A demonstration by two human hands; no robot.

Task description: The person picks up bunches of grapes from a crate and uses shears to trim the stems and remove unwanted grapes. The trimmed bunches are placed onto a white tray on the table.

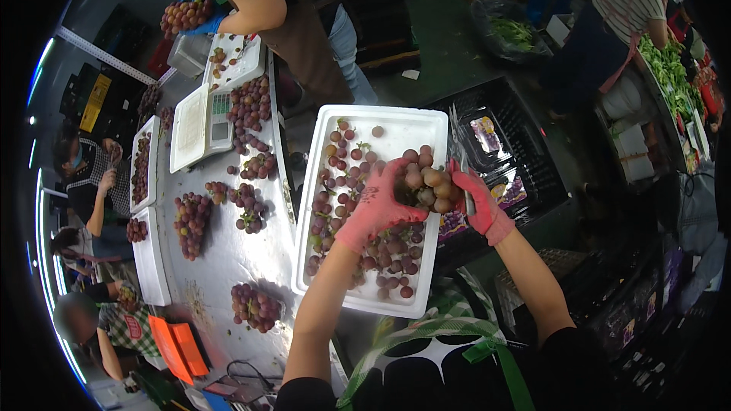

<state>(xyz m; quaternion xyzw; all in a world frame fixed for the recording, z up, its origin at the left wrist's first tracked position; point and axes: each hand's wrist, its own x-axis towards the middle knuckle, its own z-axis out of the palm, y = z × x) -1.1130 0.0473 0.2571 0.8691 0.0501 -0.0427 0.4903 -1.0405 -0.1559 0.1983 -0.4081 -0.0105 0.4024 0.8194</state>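
Note:
Both my hands wear pink gloves. My left hand grips the left side of a bunch of grapes, held above a white foam tray. My right hand touches the bunch's right side and holds metal scissors, their blades pointing away from me. Whether the blades are parted cannot be told. Loose purple and reddish grapes, some with green stems, lie in the tray below. The undersides of the bunch and my left fingertips are partly hidden.
A metal table at the left bears grape bunches, a digital scale and an orange object. Right of the tray, a black crate contains clear grape packs. A co-worker's blue-gloved hand holds grapes; several other people stand nearby.

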